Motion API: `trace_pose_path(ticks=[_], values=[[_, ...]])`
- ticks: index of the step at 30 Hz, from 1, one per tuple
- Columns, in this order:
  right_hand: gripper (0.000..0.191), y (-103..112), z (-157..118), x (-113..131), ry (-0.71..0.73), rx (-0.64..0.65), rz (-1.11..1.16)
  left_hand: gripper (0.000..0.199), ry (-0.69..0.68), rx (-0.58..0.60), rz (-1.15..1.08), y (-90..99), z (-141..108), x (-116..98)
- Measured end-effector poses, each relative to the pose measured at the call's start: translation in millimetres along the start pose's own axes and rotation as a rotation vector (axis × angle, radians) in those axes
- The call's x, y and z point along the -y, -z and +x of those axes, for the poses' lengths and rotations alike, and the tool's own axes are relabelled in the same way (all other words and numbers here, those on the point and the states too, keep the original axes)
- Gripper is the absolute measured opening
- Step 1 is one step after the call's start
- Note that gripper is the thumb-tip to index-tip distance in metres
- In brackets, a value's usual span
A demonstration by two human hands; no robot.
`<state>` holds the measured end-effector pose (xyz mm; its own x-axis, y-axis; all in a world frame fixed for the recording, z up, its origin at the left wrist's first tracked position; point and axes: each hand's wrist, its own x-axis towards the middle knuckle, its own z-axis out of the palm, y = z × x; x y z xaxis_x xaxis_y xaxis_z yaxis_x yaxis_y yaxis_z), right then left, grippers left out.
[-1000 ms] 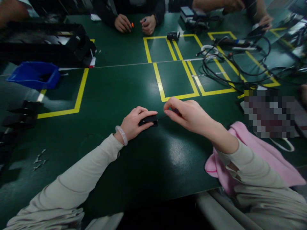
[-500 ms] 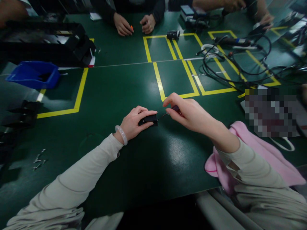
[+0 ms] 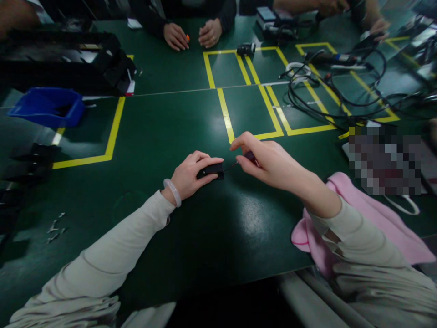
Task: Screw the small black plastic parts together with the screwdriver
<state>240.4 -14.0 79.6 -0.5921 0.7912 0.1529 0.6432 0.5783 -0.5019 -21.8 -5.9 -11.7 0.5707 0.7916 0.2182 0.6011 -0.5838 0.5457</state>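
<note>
On the green table (image 3: pixel 164 123) lies a small black block-like part (image 3: pixel 215 171), gripped between the thumb and fingers of my left hand (image 3: pixel 191 174). My right hand (image 3: pixel 264 159) is closed around the dark handle of a screwdriver (image 3: pixel 251 156). Its thin shaft slants down to the left, and the tip meets the right end of the black part. Whether a screw sits under the tip is too small to tell. Several small screws (image 3: pixel 53 226) lie loose on the table, left of my left forearm.
A blue bin (image 3: pixel 51 107) and a long black housing (image 3: pixel 68 59) stand at the left. Black cables (image 3: pixel 327 91) tangle at the right, above a pink cloth (image 3: pixel 368 218). A black cylindrical part (image 3: pixel 246 49) lies near a co-worker's hands (image 3: pixel 210 34) across the table.
My right index finger has shifted very slightly at the screwdriver. Across the table, the co-worker's hands have moved a little. The black part has stayed in place.
</note>
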Motion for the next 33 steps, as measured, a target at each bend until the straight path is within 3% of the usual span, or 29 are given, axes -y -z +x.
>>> trace_pose_path(ticks=[18, 23, 33], values=[[0.019, -2.1, 0.9, -0.7, -0.024, -0.017, -0.015, 0.041, 0.023, 0.014, 0.01, 1.3, 0.5, -1.2], [0.028, -2.3, 0.3, 0.1, -0.01, -0.053, 0.011, 0.042, 0.026, 0.017, 0.007, 1.3, 0.9, -2.0], [0.019, -3.9, 1.4, -1.7, -0.022, -0.052, 0.005, 0.041, 0.017, 0.008, 0.009, 1.2, 0.3, -2.5]])
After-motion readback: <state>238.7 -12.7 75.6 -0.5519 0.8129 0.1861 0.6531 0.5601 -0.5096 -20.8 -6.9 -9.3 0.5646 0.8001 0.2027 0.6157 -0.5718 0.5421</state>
